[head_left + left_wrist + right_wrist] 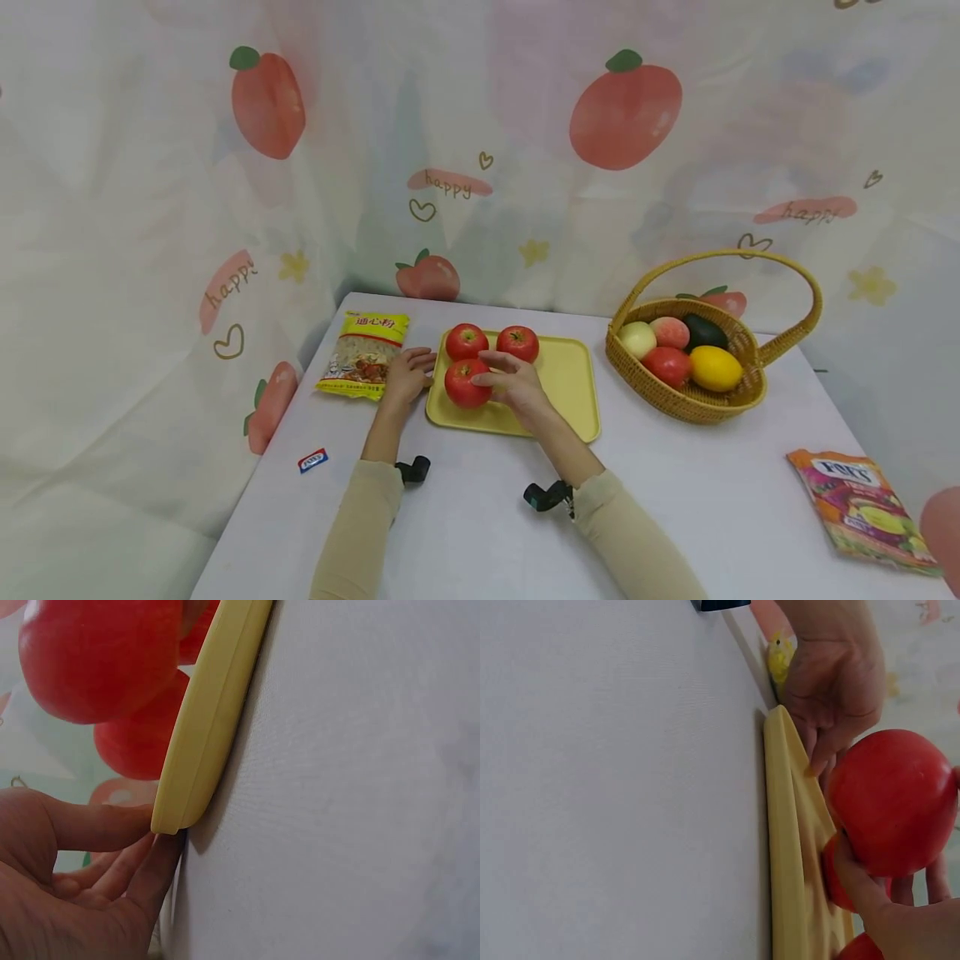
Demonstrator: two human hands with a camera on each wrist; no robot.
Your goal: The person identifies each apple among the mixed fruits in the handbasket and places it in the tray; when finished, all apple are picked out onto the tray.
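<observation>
My right hand [522, 390] holds a red apple [463, 383] by its side, above the left part of a yellow tray [572, 385]. In the right wrist view, the thumb and fingers curl round this apple [892, 802], which is raised off the tray. Two more red apples, a left one [466, 338] and a right one [519, 340], sit at the tray's back. At the tray's left edge, my left hand [406, 377] pinches the rim; the left wrist view shows the thumb against the rim [196, 742] and fingers below it.
Left of the tray lies a yellow pasta bag [363, 354], with a small red-and-blue packet [312, 460] nearer. A wicker basket [626, 379] with a tall handle holds several fruits at the right. An orange-and-purple candy bag [862, 510] lies at the table's right edge.
</observation>
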